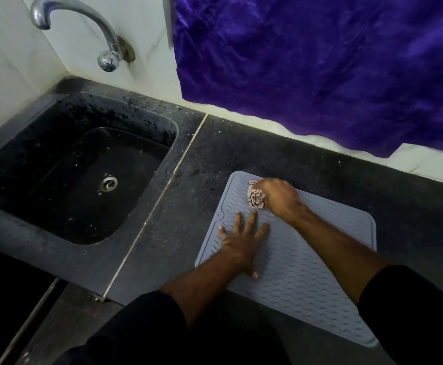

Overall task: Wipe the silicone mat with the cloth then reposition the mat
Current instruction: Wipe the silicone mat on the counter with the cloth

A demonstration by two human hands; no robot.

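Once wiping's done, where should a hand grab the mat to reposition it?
Probably the mat's right edge, coming in from the counter side: it lies flat and thin, so pinch its raised rim. That edge is bare; the left hand is spread flat on the left part, and the right hand holds the cloth at the far corner.

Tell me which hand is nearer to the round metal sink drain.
Left. The left hand lies flat on the grey silicone mat, closer to the drain; the right hand, gripping the cloth, is farther right.

Silicone mat (pixel 307 272): matt grey, ribbed with wavy ridges. Cloth (pixel 256 198) on mat: soft, patterned fabric, bunched. Worktop (pixel 215 159) under mat: dark speckled stone, dull sheen. Sink (pixel 65 167) left of mat: black, glossy. Tap (pixel 78 19): polished chrome metal. Curtain (pixel 320 61) behind mat: purple velvety cloth.
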